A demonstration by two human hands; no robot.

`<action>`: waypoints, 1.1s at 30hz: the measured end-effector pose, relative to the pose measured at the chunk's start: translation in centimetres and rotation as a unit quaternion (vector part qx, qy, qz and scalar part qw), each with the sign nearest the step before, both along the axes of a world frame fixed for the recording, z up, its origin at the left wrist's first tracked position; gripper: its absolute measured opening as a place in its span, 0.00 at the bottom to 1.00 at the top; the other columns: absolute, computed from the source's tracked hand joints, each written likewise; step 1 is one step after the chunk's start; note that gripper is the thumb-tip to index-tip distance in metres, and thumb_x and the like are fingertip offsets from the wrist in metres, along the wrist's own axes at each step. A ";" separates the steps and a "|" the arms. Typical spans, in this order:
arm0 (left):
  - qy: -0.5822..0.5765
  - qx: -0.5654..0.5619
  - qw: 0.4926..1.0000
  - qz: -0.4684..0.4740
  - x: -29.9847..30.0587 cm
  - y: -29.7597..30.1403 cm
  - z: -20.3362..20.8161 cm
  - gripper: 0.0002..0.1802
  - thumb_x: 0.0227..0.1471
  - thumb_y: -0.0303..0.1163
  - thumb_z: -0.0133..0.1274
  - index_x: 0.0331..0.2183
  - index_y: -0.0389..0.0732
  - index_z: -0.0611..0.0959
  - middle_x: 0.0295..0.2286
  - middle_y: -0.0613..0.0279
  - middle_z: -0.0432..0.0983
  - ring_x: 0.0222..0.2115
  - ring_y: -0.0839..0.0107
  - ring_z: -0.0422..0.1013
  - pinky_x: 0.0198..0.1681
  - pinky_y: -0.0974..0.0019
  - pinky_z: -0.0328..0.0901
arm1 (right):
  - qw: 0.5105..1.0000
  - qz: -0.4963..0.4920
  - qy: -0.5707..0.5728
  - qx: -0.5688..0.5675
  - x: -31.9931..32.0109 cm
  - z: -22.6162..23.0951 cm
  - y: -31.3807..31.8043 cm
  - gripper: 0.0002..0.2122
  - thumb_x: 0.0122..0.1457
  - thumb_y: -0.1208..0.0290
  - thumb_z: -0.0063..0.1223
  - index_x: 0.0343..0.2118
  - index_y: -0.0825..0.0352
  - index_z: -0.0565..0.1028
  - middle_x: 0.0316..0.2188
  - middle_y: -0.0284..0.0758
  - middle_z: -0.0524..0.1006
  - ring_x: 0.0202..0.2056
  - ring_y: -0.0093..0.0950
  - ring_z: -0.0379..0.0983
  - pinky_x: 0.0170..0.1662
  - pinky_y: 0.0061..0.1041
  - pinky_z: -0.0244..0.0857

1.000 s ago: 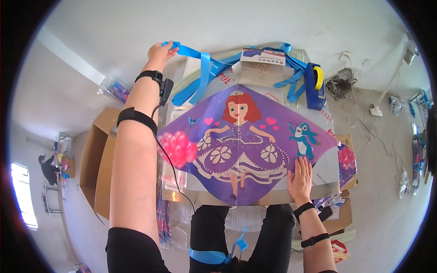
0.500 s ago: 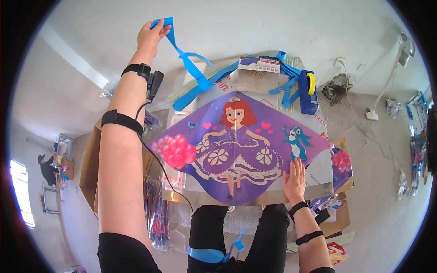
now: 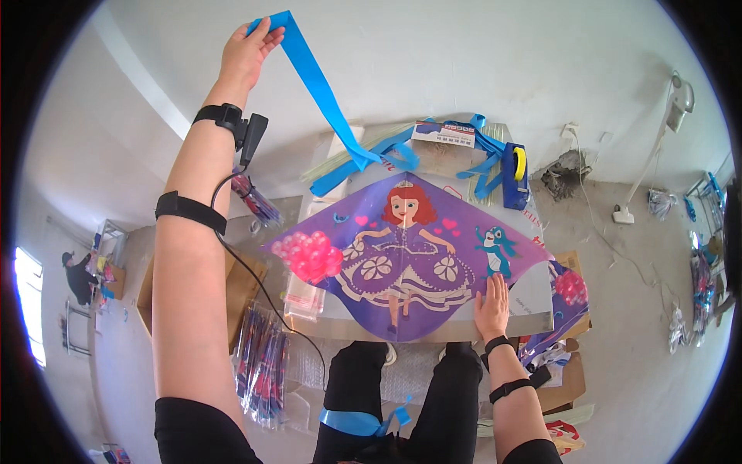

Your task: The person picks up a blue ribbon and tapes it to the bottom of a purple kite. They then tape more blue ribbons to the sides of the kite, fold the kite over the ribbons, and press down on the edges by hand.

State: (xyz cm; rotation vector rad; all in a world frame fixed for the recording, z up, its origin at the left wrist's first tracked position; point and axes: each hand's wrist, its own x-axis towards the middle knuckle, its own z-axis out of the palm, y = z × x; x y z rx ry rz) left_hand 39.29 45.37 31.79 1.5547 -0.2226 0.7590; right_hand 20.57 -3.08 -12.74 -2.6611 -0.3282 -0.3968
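Observation:
High at the upper left, my left hand [image 3: 249, 48] pinches one end of a long blue ribbon [image 3: 318, 89]. The strip slants down from my fingers to the far edge of the table, where its lower part lies loose. A purple kite [image 3: 369, 309] printed with a red-haired princess, pink balloons and a blue rabbit is spread over the table. My right hand [image 3: 492, 309] rests flat on the kite's right lower edge, fingers stretched out below the rabbit.
Behind the kite stand a small carton [image 3: 444, 134], more blue ribbon [image 3: 332, 180] and a blue tape dispenser [image 3: 515, 179]. Cardboard boxes [image 3: 246, 290] and bagged kites [image 3: 260, 363] sit left of the table. Another blue ribbon [image 3: 352, 421] lies across my thigh. Far left is another person [image 3: 78, 277].
My left hand has risen farther up and left, drawing the blue ribbon out longer and straighter. The right hand stays on the kite.

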 end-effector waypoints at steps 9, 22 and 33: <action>0.086 0.042 0.990 -0.099 -10.8 -8.0 0.3 0.11 0.52 0.35 0.57 0.34 0.37 0.77 0.29 0.63 0.76 0.28 0.76 0.73 0.38 0.72 0.70 | 0.998 -0.012 -0.024 0.063 -0.2 0.2 -0.7 0.21 0.55 0.71 0.50 0.51 0.72 0.64 0.54 0.47 0.63 0.59 0.42 0.55 0.62 0.37 0.48; 0.094 0.511 0.845 -0.130 -34.3 -21.1 -8.6 0.11 0.39 0.30 0.60 0.26 0.40 0.75 0.24 0.58 0.72 0.27 0.55 0.71 0.28 0.58 0.65 | 0.286 0.261 0.539 0.748 -10.3 24.2 11.3 0.28 0.61 0.48 0.41 0.51 0.72 0.64 0.44 0.48 0.72 0.46 0.40 0.71 0.50 0.39 0.66; 0.289 0.492 0.711 -0.410 -48.3 -26.7 -18.3 0.09 0.42 0.32 0.59 0.27 0.40 0.77 0.26 0.54 0.74 0.30 0.52 0.72 0.32 0.55 0.66 | 0.493 0.135 0.482 0.712 -15.4 23.1 8.7 0.12 0.61 0.70 0.47 0.42 0.74 0.68 0.37 0.48 0.74 0.38 0.42 0.76 0.39 0.39 0.75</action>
